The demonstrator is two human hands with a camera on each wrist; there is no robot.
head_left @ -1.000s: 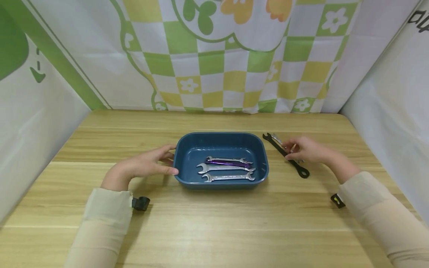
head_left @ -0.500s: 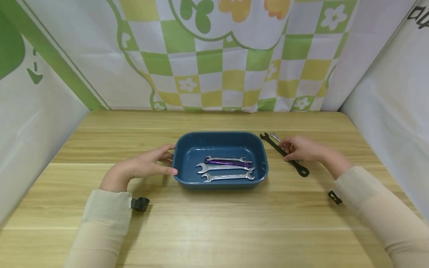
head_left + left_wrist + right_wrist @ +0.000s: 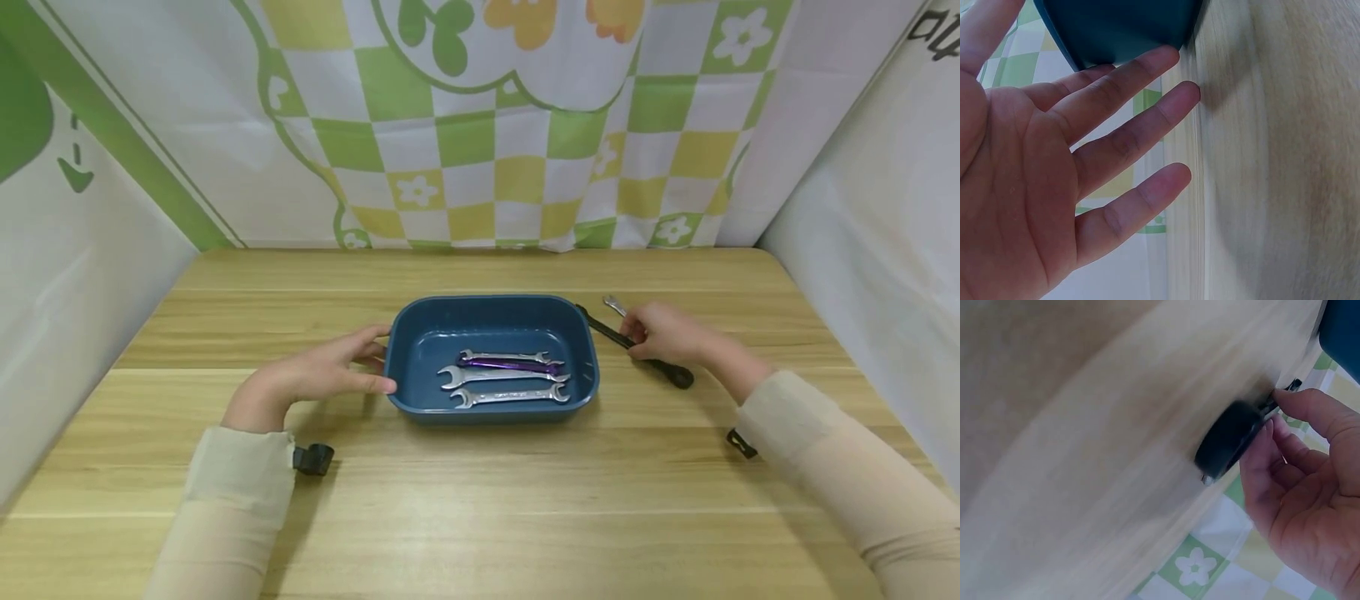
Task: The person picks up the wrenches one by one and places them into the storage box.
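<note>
Left hand: unchanged over the last second; fingers straight and relaxed, tips against the left wall of the blue tray, holding nothing.
Tray contents: two silver wrenches and a purple one, not moved.
Black wrench: just right of the tray; its far end has swung inward and now nearly meets the tray's back-right corner. Looks like a lift starting.
Right hand: fingers curled round the black wrench's shank.
Small silver wrench: on the table behind the right hand.
View difference: right wrist shows thumb and fingertips pinching the wrench; head view alone shows the tray's inside.
</note>
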